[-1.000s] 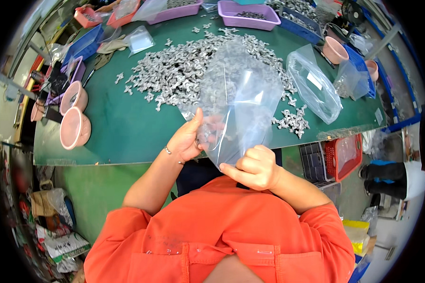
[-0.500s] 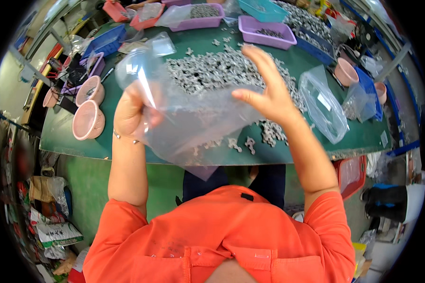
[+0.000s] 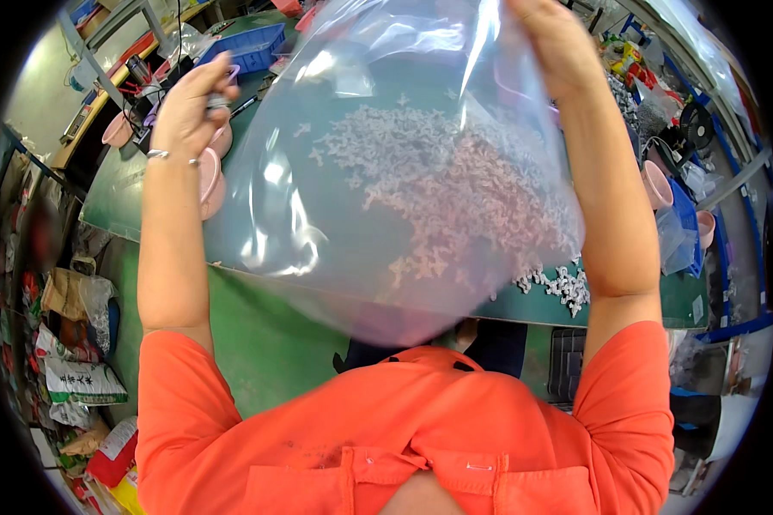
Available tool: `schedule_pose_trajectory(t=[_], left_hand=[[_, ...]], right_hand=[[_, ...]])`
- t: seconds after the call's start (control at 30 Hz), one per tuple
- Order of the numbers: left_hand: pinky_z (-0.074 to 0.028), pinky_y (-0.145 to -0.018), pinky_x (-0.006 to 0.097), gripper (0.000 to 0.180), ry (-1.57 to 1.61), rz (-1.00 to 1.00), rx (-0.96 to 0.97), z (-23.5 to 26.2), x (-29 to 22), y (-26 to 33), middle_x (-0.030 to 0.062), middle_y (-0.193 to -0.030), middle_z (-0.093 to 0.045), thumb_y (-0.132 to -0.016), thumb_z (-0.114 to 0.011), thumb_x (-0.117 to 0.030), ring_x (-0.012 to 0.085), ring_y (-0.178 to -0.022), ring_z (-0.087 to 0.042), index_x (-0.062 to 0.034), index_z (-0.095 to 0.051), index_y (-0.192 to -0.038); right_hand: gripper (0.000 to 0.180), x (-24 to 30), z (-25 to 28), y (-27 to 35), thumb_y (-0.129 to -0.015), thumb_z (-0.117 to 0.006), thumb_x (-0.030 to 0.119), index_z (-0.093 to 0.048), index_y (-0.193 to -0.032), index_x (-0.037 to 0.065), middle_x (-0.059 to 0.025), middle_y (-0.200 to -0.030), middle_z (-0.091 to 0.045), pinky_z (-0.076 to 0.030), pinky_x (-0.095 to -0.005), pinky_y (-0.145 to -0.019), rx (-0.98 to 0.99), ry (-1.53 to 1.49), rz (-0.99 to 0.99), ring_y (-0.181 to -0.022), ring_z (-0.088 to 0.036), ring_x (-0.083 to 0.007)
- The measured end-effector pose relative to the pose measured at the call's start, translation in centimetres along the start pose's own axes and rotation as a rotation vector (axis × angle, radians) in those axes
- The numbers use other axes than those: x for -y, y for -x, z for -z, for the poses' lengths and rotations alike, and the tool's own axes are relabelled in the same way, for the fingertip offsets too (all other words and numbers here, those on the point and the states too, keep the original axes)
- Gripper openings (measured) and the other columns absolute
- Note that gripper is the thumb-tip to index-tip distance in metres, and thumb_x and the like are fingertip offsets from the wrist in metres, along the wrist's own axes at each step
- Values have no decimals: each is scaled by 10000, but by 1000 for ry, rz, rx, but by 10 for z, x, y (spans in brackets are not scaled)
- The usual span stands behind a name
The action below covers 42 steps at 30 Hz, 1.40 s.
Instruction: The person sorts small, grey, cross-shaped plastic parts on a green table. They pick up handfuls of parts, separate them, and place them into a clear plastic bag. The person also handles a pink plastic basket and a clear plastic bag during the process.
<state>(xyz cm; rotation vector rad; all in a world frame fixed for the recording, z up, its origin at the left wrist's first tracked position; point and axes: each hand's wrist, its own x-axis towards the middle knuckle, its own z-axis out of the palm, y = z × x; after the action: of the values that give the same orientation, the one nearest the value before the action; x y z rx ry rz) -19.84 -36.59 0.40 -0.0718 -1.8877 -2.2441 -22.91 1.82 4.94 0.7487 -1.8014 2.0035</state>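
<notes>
A large clear plastic bag hangs spread open across the middle, its lower end past the table's near edge. My right hand is closed on the bag's upper right edge, with the fingertips partly cut off by the top of the view. Left of the bag and apart from it, my left hand is raised with curled fingers around something small and grey, too little to name. Through the plastic shows a pile of small grey metal parts on the green table. More loose metal parts lie uncovered by the right forearm.
A blue basket stands at the back left. Pink baskets are partly hidden behind my left forearm and the bag. On the right are a pink cup, a blue bin and a black fan. The green table has a near edge before me.
The bag has been opened out and lifted, now covering much of the pile from view. My left hand has let go of it and moved left; my right hand has gripped its edge and risen.
</notes>
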Motion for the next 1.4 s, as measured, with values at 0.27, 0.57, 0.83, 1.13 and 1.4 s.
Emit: schedule_pose_trajectory(t=[0.27,0.57,0.83,1.13,1.4], left_hand=[[-302,-346,185,239,-129,-28,117,-29,39,120,28,-653,-570,-896,-606,-232,64,-485,-500,-5,-592,-969],[-435,-599,241,403,-375,-15,225,-62,124,160,22,-782,-588,-626,-849,-185,85,-666,-516,-3,-585,-871],[-393,-455,203,128,-132,25,311,-25,114,139,34,-757,-557,-866,-617,-97,101,-548,-546,-19,-569,-777],[-541,-716,319,174,582,511,-159,21,146,99,50,-797,-581,-893,-579,-139,169,-790,-598,-37,-561,-1032],[-461,-493,238,323,402,708,105,-29,182,87,27,-799,-590,-913,-573,-311,120,-657,-571,-32,-565,-1074]], right_hand=[[176,-16,-69,89,-844,-666,170,-658,-855,-6,-82,-744,-675,-475,-245,-532,-147,98,-122,-602,-604,-119],[348,-81,-153,184,-703,-802,317,-632,-713,13,-44,-669,-604,-430,-248,-525,190,-108,-606,-617,-538,-77],[562,-91,-123,171,-704,-723,566,-588,-706,21,-1,-644,-549,-384,-256,-502,502,242,-539,-584,-493,-96],[144,-67,-50,172,-837,-643,91,-619,-955,12,-91,-843,-652,-513,-287,-680,-81,111,-586,-754,-632,-163],[234,28,-19,16,-880,-566,98,-565,-1088,-9,-76,-907,-625,-481,-292,-701,699,165,107,-787,-592,-160]])
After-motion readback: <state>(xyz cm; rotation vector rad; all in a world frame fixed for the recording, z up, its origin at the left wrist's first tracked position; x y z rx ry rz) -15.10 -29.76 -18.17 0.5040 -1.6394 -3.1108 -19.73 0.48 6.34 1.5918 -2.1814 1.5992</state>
